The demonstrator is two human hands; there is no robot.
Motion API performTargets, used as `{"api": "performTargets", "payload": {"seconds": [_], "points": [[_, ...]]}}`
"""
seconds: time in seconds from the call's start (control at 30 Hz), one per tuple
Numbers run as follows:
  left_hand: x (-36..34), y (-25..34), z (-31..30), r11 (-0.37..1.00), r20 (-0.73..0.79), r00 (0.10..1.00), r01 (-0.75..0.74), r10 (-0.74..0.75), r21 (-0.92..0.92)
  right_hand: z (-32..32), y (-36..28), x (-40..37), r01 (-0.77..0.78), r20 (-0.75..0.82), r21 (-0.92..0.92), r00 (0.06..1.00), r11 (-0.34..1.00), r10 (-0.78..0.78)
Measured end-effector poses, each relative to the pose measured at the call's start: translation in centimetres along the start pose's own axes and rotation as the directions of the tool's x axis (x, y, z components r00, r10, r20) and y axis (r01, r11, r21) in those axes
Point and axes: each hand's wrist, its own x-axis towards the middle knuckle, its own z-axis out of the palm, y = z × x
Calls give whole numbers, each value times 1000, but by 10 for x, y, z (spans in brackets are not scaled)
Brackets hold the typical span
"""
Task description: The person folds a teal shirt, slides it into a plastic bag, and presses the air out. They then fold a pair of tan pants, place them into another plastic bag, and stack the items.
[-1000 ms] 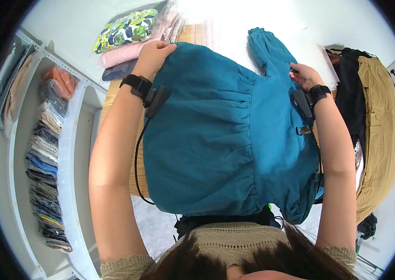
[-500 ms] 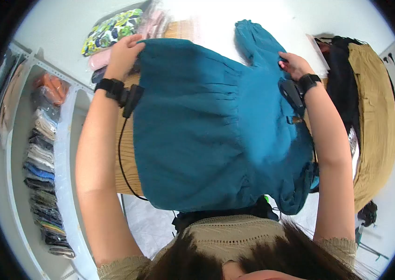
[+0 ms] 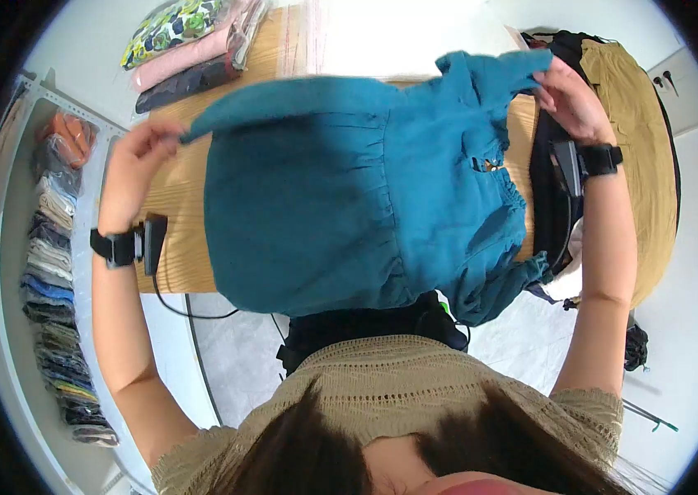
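Note:
A teal blouse (image 3: 299, 206) with long sleeves and a gathered waist seam lies across the wooden table (image 3: 180, 239), its hem to the left and its neckline to the right. My left hand (image 3: 136, 165) pinches the far corner of the hem, lifting that edge a little. At the far right, my right hand (image 3: 573, 99) grips the end of the far sleeve and holds it stretched out. The near sleeve (image 3: 493, 289) hangs bunched at the table's front edge. A small fastening shows at the neck opening.
Bagged folded clothes (image 3: 188, 87) are stacked at the back left. A white sheet (image 3: 406, 37) lies at the back. Khaki trousers (image 3: 633, 157) and black clothing are on the right. Shelves (image 3: 15, 330) hold folded garments at left. A cable runs from my left wrist device (image 3: 151, 243).
The blouse has come down flatter onto the table and shifted left. My left hand has moved left and nearer with the hem; my right hand has moved right, drawing the far sleeve out sideways.

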Motion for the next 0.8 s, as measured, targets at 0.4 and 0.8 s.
{"api": "performTargets", "payload": {"seconds": [0.4, 0.8], "points": [[-30, 50, 67, 827, 402, 828, -508, 391, 242, 34, 23, -55, -454, -117, -315, 890, 833, 441], [-8, 29, 124, 733, 377, 827, -551, 416, 399, 38, 6, -60, 144, -86, -77, 985, 987, -150]]}}
